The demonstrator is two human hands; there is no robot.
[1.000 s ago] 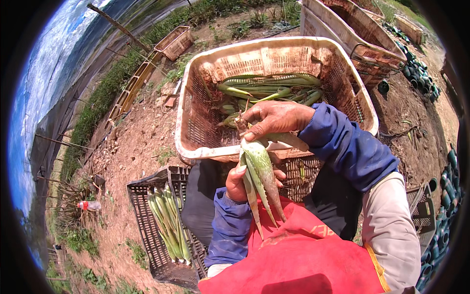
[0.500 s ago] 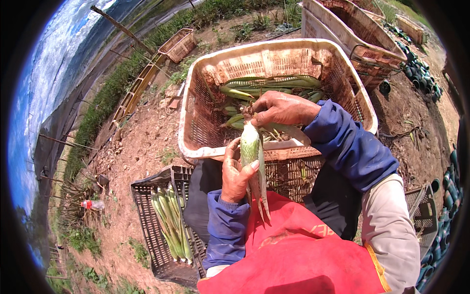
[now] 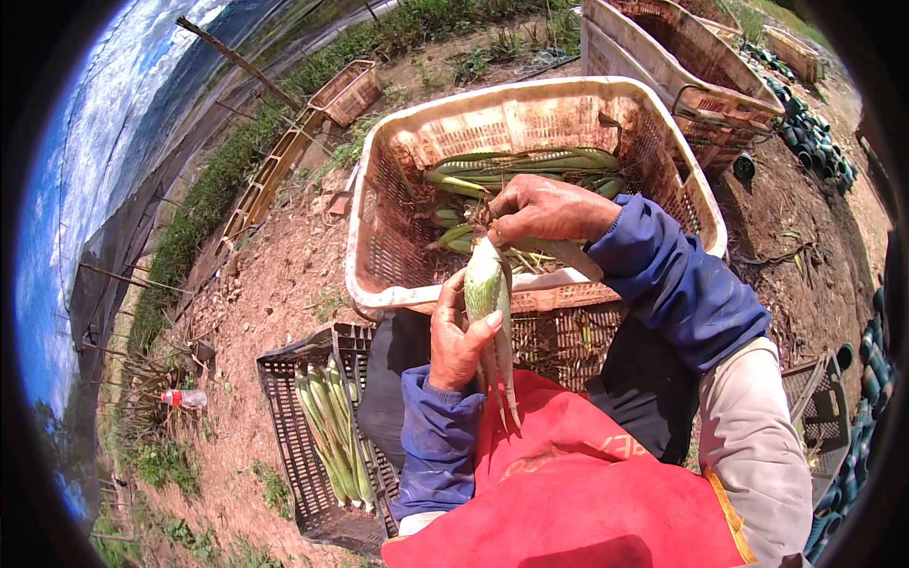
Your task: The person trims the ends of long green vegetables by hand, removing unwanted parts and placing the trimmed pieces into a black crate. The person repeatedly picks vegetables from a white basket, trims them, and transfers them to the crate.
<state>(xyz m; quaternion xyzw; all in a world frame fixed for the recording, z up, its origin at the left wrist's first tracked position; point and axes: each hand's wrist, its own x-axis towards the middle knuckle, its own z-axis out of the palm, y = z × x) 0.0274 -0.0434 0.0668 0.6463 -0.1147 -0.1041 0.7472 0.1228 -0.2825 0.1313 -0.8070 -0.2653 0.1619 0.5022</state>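
I see the left hand (image 3: pixel 454 343) gripping speckled, pale-green aloe (image 3: pixel 485 286), tapering toward six o'clock. The right hand (image 3: pixel 551 208) pinches its base (image 3: pixel 486 250).

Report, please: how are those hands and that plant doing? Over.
Left hand gripping spiky plant by its leaves. Right hand at its root end. Tips over red apron; nothing visibly blocking either hand.

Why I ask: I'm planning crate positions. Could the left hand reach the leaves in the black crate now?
Probably yes: the black crate is open-topped, its leaves uncovered. But the left leg lies between, and the left hand holds a plant.
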